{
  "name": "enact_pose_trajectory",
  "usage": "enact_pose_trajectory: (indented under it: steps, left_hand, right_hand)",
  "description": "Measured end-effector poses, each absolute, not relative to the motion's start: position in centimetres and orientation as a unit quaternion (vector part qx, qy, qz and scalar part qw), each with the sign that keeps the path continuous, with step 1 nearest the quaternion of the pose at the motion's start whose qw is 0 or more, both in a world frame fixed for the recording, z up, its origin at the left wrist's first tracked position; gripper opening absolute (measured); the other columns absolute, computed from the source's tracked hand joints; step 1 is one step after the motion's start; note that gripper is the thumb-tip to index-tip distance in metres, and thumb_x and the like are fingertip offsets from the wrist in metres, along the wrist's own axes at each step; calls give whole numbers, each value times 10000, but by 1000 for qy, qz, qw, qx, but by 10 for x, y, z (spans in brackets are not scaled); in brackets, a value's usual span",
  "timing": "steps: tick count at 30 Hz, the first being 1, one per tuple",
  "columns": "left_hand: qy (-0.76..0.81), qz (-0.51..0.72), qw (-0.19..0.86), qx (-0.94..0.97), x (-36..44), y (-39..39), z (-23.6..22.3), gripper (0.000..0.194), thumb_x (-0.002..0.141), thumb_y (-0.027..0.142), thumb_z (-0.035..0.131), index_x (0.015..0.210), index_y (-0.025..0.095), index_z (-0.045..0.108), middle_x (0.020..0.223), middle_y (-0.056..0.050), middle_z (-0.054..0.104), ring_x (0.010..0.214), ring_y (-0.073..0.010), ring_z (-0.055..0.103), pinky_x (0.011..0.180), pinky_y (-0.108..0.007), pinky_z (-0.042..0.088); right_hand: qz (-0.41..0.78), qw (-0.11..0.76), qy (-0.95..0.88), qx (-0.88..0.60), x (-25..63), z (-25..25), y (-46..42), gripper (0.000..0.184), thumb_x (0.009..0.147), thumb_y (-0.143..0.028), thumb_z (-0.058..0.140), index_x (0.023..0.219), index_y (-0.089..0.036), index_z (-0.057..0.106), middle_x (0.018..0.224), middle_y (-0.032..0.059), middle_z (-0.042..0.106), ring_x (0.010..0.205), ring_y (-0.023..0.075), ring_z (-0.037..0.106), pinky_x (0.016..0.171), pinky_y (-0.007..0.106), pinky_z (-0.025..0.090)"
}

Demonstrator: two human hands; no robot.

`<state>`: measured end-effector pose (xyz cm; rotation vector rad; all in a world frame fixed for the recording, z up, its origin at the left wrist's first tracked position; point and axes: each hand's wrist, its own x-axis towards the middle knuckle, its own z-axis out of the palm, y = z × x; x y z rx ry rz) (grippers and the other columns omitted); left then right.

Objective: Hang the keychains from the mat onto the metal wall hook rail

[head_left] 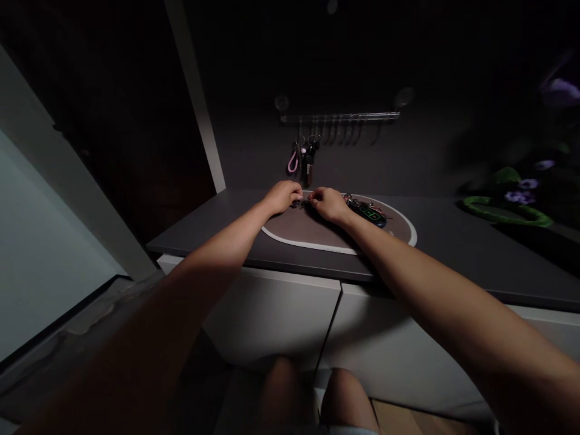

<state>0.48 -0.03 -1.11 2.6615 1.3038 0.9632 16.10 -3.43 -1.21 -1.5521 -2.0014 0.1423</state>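
Note:
Both hands are over an oval brown mat (308,232) with a white rim, on a dark countertop. My left hand (283,196) is closed in a pinch, its fingertips at a small dark metallic thing (296,204) too dim to name. Just to the right, my right hand (329,204) also pinches, fingers curled toward the left hand; what they hold is hidden. Past my right wrist lies a black item with green markings (372,212). Small reddish and metallic trinkets (348,198) lie beside it.
On the dark wall, a clear rail with hooks (339,117) carries a pink loop strap (292,162) and dark keychains (310,160). A green ring-shaped item (505,211) with purple flowers (521,193) stands at right. White cabinet doors (281,314) are below the counter.

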Motion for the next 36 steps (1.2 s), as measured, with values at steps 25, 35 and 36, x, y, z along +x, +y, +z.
enact_pose_trajectory:
  steps: [25,35,36]
  left_hand:
    - [390,512,227,731,12,-11,1,142,767,236,535,788,105,586,725,-13,604,671,-87,515,680,-218,414]
    - [360,528,345,687,18,-18,2,114,772,220,555,801,109,556,702,-3,582,556,-55,505,596,-215,444]
    - [354,530,352,686,18,-18,1,117,771,225,560,794,110,551,690,1,578,544,-49,499,579,-204,443]
  right_hand:
    - [326,522,-663,-426,159,-7,-33,170,726,-212,515,834,-128,617,835,38,646,725,102,564,729,239,448]
    - [349,548,-646,-400,163,-8,-28,208,703,-334,591,744,-130,586,706,11,595,601,77,502,593,210,431]
    - [354,552,-644,-394,163,-8,-28,218,691,-343,607,736,-131,583,700,7,591,594,76,500,586,211,430]
